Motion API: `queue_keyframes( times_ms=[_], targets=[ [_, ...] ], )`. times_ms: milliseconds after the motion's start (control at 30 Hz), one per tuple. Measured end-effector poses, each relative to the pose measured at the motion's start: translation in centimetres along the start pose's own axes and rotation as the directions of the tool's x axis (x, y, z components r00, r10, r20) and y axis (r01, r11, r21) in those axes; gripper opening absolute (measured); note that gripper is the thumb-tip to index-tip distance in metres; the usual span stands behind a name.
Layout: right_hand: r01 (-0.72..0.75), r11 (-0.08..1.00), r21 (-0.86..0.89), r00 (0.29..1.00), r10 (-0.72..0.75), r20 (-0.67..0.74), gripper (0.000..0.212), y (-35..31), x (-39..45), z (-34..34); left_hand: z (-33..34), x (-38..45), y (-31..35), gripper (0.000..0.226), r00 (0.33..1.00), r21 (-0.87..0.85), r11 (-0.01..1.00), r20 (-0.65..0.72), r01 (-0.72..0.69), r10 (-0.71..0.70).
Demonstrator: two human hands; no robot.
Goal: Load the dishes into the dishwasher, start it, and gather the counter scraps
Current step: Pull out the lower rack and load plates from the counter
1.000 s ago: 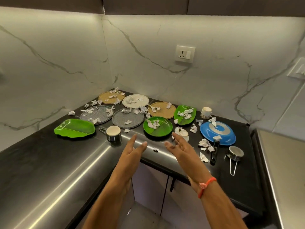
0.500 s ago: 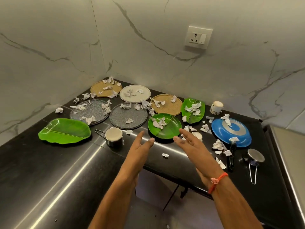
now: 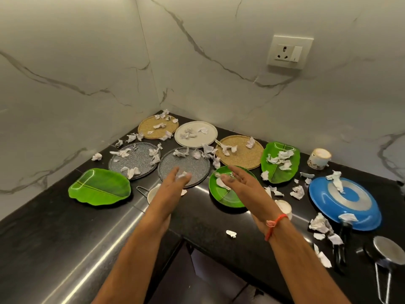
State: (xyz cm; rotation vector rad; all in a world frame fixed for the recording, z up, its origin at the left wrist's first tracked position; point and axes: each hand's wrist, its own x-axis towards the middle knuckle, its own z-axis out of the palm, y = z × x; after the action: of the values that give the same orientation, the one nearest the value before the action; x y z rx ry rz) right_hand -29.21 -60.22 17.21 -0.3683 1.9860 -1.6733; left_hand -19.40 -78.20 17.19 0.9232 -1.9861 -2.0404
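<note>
1. Fingers of both the left hand (image 3: 173,185) and right hand (image 3: 243,183) are straight, close together, holding nothing.
2. Both hover above the grey plate (image 3: 184,166) and round green plate (image 3: 223,196).
3. Paper scraps (image 3: 278,160) litter the black counter (image 3: 208,224).

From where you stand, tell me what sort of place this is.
Most likely a home kitchen corner: a dark counter, marble-look wall with a socket, and used plates littered with paper scraps.

Plates (image 3: 196,134) across the counter (image 3: 43,249), scraps (image 3: 278,160) on them
</note>
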Motion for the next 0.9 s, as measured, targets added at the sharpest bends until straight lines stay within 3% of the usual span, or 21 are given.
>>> queue_keyframes(
  times_ms=[167, 400, 500, 667, 767, 900],
  targets=[
    [-0.031, 0.997, -0.076, 0.997, 0.036, 0.075, 0.064, -0.3, 3.5, 1.2, -2.3, 2.9, 1.8, 0.059, 0.998, 0.046, 0.998, -0.048, 0.037, -0.035],
    [0.002, 0.895, -0.447, 0.991, 0.057, 0.118, 0.071, -0.6, 9.6, 3.6, -6.8, 9.8, 2.7, 0.028, 0.989, 0.216, 0.965, -0.033, 0.15, -0.146],
    [0.022, 0.795, -0.607, 0.985, 0.087, 0.149, 0.074, -0.3, 13.0, 5.0, -8.2, 12.8, 2.4, 0.02, 0.986, 0.264, 0.95, -0.052, 0.167, -0.159],
    [0.077, 0.518, -0.852, 0.984, 0.099, 0.149, 0.073, 1.5, 18.0, 7.3, -8.8, 17.1, 1.3, 0.039, 0.977, 0.289, 0.933, -0.047, 0.214, -0.209],
    [0.122, 0.357, -0.926, 0.973, 0.141, 0.182, 0.067, 3.2, 19.6, 8.3, -9.0, 19.2, 0.2, 0.038, 0.969, 0.285, 0.927, -0.028, 0.244, -0.246],
    [0.158, 0.23, -0.96, 0.959, 0.198, 0.205, 0.062, 5.1, 20.0, 9.2, -9.1, 21.3, -1.4, 0.041, 0.97, 0.269, 0.932, -0.039, 0.242, -0.241]
  ],
)
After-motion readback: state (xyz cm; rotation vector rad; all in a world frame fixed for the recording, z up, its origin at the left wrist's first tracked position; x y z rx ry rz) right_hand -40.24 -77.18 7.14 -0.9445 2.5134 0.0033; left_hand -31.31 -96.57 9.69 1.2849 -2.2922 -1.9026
